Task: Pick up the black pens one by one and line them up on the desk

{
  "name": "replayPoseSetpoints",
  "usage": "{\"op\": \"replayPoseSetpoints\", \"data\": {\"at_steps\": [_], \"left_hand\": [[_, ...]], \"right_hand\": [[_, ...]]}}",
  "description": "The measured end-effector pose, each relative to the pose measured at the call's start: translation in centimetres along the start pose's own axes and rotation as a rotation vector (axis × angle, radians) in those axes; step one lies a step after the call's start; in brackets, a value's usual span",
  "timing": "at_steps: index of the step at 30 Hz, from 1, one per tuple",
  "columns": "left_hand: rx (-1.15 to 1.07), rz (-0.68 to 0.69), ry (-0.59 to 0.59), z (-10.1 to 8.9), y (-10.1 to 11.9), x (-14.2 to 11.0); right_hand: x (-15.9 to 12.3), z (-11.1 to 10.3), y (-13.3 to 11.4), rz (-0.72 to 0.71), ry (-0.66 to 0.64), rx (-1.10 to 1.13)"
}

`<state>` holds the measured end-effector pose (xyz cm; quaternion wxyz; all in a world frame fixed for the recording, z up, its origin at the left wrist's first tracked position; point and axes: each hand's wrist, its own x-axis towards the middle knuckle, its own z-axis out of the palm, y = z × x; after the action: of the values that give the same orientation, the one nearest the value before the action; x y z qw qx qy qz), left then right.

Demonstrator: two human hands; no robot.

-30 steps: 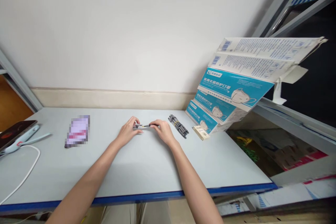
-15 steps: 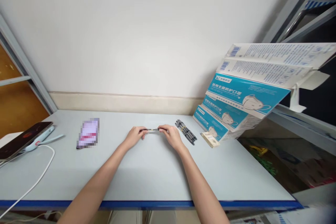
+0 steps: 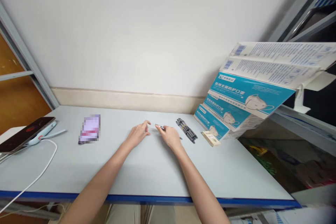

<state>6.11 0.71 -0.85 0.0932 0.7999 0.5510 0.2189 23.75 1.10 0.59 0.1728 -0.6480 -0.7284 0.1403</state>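
My right hand (image 3: 171, 137) is closed around a slim dark pen (image 3: 159, 126) over the middle of the table. One end of the pen pokes out past my thumb and forefinger toward the left, and most of its length is covered by the hand. A short gap to the left, my left hand (image 3: 137, 135) is empty with its fingers apart and slightly curled. Just right of my right hand lies a bunch of several black pens (image 3: 187, 131), side by side at a slant.
A small cream-coloured box (image 3: 210, 138) lies beside the stacked blue and white mask boxes (image 3: 231, 101) at the right. On the left are a pixelated purple packet (image 3: 90, 128) and a phone (image 3: 28, 133) on a stand with a white cable (image 3: 43, 171).
My left hand has let go of the pen that both hands held by its ends. The pen stays in my right hand, now turned more along that hand. The view has shifted slightly.
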Motion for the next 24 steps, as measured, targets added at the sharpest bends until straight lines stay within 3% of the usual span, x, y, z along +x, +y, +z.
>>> {"op": "replayPoseSetpoints", "data": {"at_steps": [3, 6, 13, 20, 24], "left_hand": [[0.103, -0.133, 0.055, -0.5, -1.9, 0.1], [0.196, -0.184, 0.048, -0.5, -3.3, 0.1], [0.210, -0.171, 0.035, 0.0, -3.2, 0.0], [0.232, -0.173, 0.038, 0.0, -3.0, 0.0], [0.238, -0.173, 0.046, 0.0, -3.0, 0.1]], "right_hand": [[0.3, -0.7, 0.6, 0.090, 0.126, -0.114], [0.1, -1.0, 0.3, 0.091, 0.158, -0.166], [-0.3, -0.5, -0.7, 0.063, 0.148, -0.190], [-0.6, 0.5, -0.8, -0.038, 0.117, -0.207], [-1.0, 1.1, -1.2, -0.252, -0.014, -0.135]]}}
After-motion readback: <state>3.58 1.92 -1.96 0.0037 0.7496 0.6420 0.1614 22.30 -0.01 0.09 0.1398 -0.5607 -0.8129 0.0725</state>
